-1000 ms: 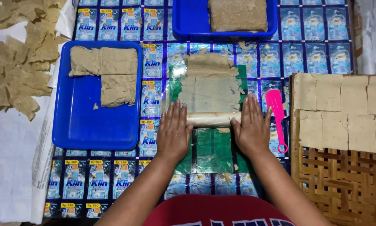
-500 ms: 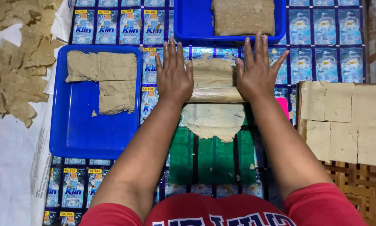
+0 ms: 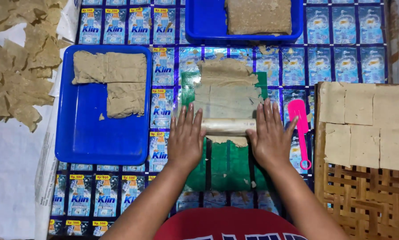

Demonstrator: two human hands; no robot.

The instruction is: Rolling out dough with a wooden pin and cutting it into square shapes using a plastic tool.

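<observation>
Along the left edge of the tabletop I see torn dough scraps heaped on white paper. Just to their right sits a blue tray holding flat dough pieces in its far half; its near half is bare. The tabletop itself is covered by a mat of printed sachets.

My left hand lies palm down with its fingers stretched flat, grasping nothing, pressing on the left end of a pale rolling pin. The pin lies crosswise near the middle of the tabletop, on a thin dough sheet spread over a green plastic sheet. Most of the dough lies beyond the pin, and a small edge shows on my side of it.

At the far edge, behind the dough, a second blue tray carries a thick dough block.

My right hand is also flat and unclenched, resting on the pin's right end. Just beside it lies a pink scraper, its handle pointing toward me. At the right edge a woven bamboo tray carries square dough pieces laid edge to edge on its far half.
</observation>
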